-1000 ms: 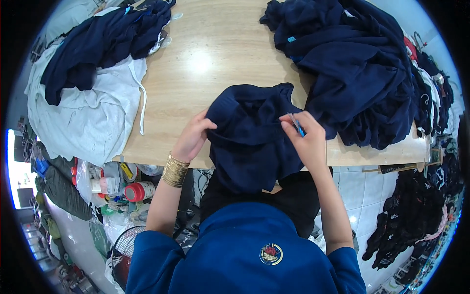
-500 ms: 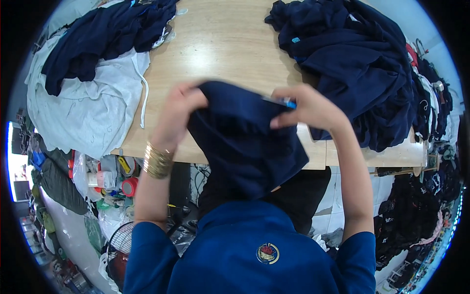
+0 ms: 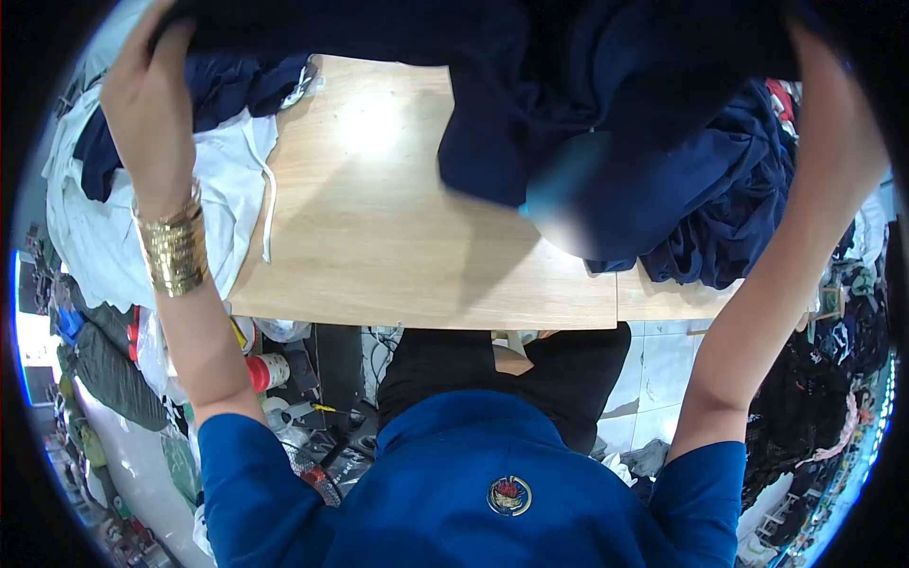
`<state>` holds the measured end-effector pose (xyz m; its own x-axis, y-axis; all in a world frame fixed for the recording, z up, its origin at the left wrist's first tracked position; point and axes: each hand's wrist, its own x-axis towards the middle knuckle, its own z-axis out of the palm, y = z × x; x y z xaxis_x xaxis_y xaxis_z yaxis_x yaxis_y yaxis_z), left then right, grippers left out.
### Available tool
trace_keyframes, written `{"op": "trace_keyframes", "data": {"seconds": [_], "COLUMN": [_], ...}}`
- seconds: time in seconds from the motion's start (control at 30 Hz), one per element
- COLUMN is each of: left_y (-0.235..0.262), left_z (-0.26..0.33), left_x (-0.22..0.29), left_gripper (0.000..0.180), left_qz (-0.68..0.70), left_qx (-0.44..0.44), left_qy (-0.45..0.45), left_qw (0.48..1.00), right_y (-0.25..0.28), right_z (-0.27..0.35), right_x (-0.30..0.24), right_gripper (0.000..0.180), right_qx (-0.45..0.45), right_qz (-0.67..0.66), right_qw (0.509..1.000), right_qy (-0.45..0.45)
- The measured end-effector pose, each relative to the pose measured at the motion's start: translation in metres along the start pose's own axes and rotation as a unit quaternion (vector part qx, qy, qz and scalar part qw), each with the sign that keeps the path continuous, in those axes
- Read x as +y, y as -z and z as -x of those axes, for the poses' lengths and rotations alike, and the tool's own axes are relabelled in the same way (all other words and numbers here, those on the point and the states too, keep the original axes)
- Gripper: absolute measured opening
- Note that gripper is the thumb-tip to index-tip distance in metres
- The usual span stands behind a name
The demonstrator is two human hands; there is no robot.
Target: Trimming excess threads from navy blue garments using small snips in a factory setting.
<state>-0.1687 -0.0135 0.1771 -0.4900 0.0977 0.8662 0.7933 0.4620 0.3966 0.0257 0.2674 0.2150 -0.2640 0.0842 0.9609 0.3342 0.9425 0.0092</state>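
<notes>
A navy garment (image 3: 530,47) is raised and stretched wide across the top of the view, with a loose part hanging over the table. My left hand (image 3: 151,104), below gold bangles, is closed on its left end, fingers curled over the cloth. At the far right my right hand (image 3: 838,104) grips the other end; its fingertips are hidden at the rim. Against the hanging cloth shows a light-blue and white streak (image 3: 568,180), too smeared by motion to name. Behind it a heap of navy garments (image 3: 720,218) lies on the table's right side.
The wooden table (image 3: 379,256) stretches before me. At its left lie a white garment (image 3: 222,161) with a drawstring and more navy cloth (image 3: 246,85). Below the left edge are a red-lidded container (image 3: 268,371) and plastic bags. Dark clothes (image 3: 795,417) are piled low at the right.
Both hands have moved up and far apart, taking the navy garment from a bunched shape near the table's front edge to a wide spread at the top. The table's middle is uncovered.
</notes>
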Motion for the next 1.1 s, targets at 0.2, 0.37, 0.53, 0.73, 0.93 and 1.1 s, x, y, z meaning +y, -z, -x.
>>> {"op": "trace_keyframes", "data": {"seconds": [0.2,0.37,0.53,0.73,0.93,1.1], "left_y": [-0.019,0.019,-0.014,-0.092,-0.139,-0.077], "left_z": [0.093,0.186,0.202,0.203,0.238,0.213], "left_x": [-0.112,-0.216,-0.107,-0.03,-0.048,-0.006], "left_gripper": [0.049,0.043,0.031,0.032,0.008,0.005], "left_qz": [-0.008,-0.288,-0.081,0.022,-0.061,0.15], "left_qx": [-0.154,-0.324,-0.316,-0.326,-0.354,-0.353], "left_qy": [0.022,0.105,0.143,0.057,0.117,0.1], "left_qw": [0.988,0.895,0.934,0.943,0.926,0.918], "right_y": [0.03,0.016,-0.056,-0.144,-0.161,-0.042], "right_z": [0.14,0.17,0.18,0.244,0.279,0.254], "right_x": [-0.071,-0.063,0.012,0.004,0.01,0.035], "right_gripper": [0.027,0.023,0.016,0.035,0.023,0.022], "right_qx": [-0.462,-0.461,-0.496,-0.439,-0.422,-0.48], "right_qz": [-0.471,-0.479,-0.285,-0.275,-0.221,-0.277], "right_qw": [0.751,0.741,0.773,0.781,0.83,0.766], "right_qy": [-0.021,-0.09,-0.274,-0.349,-0.291,-0.325]}}
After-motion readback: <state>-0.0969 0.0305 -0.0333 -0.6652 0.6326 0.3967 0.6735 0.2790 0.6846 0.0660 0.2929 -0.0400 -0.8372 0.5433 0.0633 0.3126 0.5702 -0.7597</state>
